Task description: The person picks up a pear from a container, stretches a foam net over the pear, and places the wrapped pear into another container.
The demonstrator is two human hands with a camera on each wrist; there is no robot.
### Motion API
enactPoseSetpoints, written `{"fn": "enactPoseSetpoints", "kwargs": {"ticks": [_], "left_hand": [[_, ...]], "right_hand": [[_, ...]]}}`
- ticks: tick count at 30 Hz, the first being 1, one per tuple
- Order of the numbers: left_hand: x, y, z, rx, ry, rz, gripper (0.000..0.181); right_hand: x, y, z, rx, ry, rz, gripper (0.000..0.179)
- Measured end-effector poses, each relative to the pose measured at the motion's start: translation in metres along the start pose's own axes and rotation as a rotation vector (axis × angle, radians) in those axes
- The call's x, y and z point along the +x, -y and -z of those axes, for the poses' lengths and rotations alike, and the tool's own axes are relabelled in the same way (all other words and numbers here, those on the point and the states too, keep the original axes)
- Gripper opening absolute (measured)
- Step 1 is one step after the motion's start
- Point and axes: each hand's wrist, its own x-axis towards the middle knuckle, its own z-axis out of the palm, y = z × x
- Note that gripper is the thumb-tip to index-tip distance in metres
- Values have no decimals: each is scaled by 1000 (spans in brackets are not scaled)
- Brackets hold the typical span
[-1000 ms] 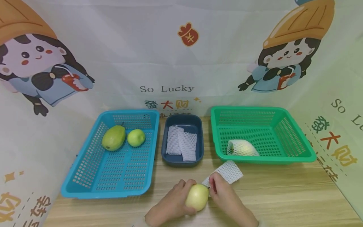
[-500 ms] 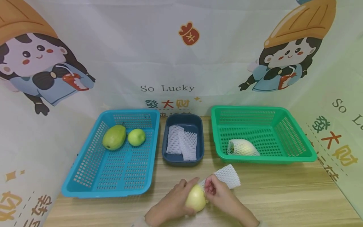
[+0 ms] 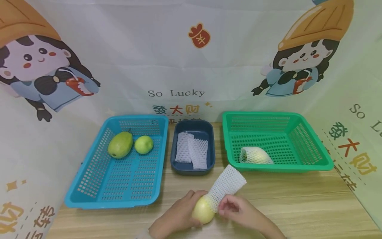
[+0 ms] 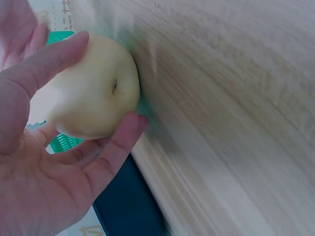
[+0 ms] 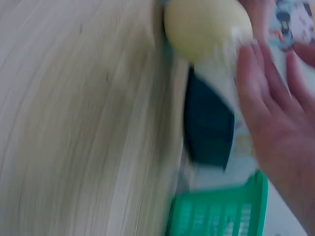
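My left hand (image 3: pixel 183 210) grips a round pale-yellow fruit (image 3: pixel 203 210) from the left, thumb and fingers spread around it. In the left wrist view the fruit (image 4: pixel 98 88) shows a small dimple at its end. A white foam net sleeve (image 3: pixel 228 182) covers the fruit's far side, its loose end sticking up toward the green basket. My right hand (image 3: pixel 234 210) is at the sleeve's lower right edge, fingertips right at the net. In the blurred right wrist view, the right fingers (image 5: pixel 251 73) reach along the net with the thumb apart.
A blue basket (image 3: pixel 114 203) on the left holds two green fruits (image 3: pixel 120 145). The dark blue tray (image 3: pixel 192 172) in the middle holds net sleeves (image 3: pixel 199 153). On the right, a green basket (image 3: pixel 280 168) holds a netted fruit (image 3: pixel 256 155). A printed cloth (image 3: pixel 134 59) hangs behind.
The net sleeve has swung from lying right of the fruit to standing up over its far side. My right hand has moved down along the net's edge; my left hand keeps its hold.
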Motion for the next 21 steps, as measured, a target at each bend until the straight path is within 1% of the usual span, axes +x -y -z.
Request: {"fn": "enactPoseSetpoints", "kwargs": {"ticks": [2, 3, 4, 6, 8, 11, 14, 18, 21], "left_hand": [[-2, 1, 0, 17, -5, -5, 86], [-3, 1, 0, 23, -5, -6, 86], [-4, 2, 1, 30, -4, -5, 86], [-6, 3, 1, 17, -1, -12, 85], [-7, 4, 2, -13, 8, -26, 83], [-8, 5, 2, -60, 18, -49, 81], [-10, 8, 0, -114, 20, -50, 81], [-12, 12, -2, -238, 11, -21, 81], [-13, 14, -1, -346, 13, 17, 83]], "right_hand": [[-7, -6, 7, 62, 101, -67, 17], [-9, -9, 9, 103, 136, -114, 19], [-10, -12, 11, 150, 155, -162, 22], [-8, -19, 11, 241, 143, -232, 29], [-4, -26, 8, 364, 114, -270, 35], [4, -33, 4, 528, 126, -272, 40], [10, -36, 0, 631, 132, -267, 41], [14, -35, -3, 678, 110, -262, 39], [17, -31, -5, 700, 98, -266, 38]]}}
